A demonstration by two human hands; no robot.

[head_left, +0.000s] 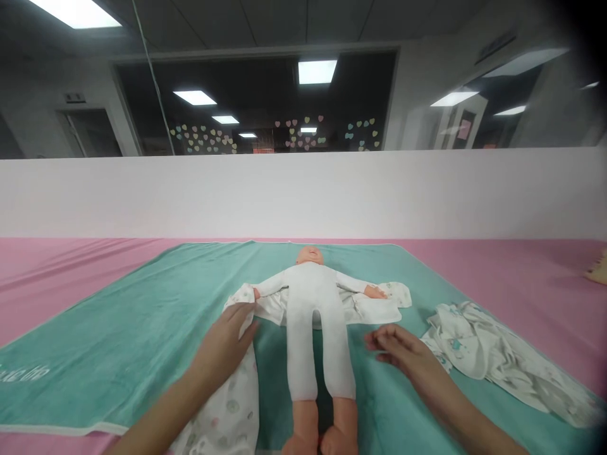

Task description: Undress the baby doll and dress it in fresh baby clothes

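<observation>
A baby doll (313, 300) in a white bodysuit lies on its back with arms spread and its feet towards me. Beneath its arms and back a white printed baby garment (374, 309) is spread out, one part running down on the left. My left hand (231, 338) rests on that garment beside the doll's hand, fingers extended and thumb apart. Over the blanket, right of the doll's legs, my right hand (398, 347) hovers with loosely bent, parted fingers and nothing visible in them.
A teal blanket (118, 328) lies under the doll on a pink covering (502, 265). Crumpled white printed cloth (478, 347) sits at the right, close to my right forearm. Behind runs a low white wall (284, 196) with a large glass or mirrored surface above it.
</observation>
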